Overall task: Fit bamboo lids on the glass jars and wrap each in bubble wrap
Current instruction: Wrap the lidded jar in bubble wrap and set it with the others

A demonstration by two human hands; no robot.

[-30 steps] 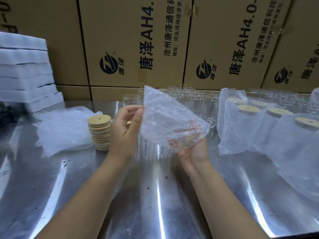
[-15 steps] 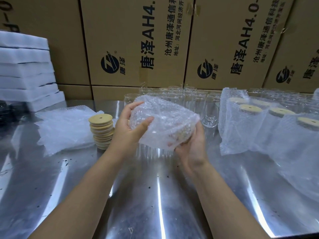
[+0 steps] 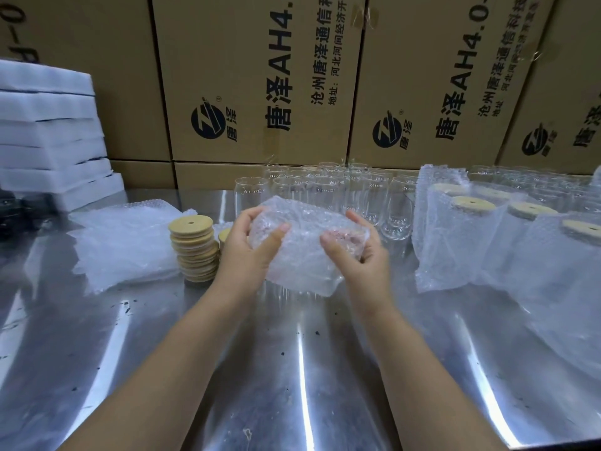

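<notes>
Bubble wrap bundle [image 3: 305,252] held above bench [image 3: 292,369] centre, in front of bare glass jars [image 3: 325,190]. Bundle contents obscured by wrap; jar inside not confirmed. Left hand [image 3: 250,252] grip curled round bundle's left side, thumb pressed on front. Right hand [image 3: 361,255] grip curled round right side. Bamboo lids [image 3: 195,249] stacked just left of left hand. Wrapped jars [image 3: 471,229], lids fitted, stood at right, row cut off by frame edge. Loose bubble wrap sheets [image 3: 123,245] piled at left.

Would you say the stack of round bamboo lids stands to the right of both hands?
No, the stack of round bamboo lids stands left of the left hand.
</notes>
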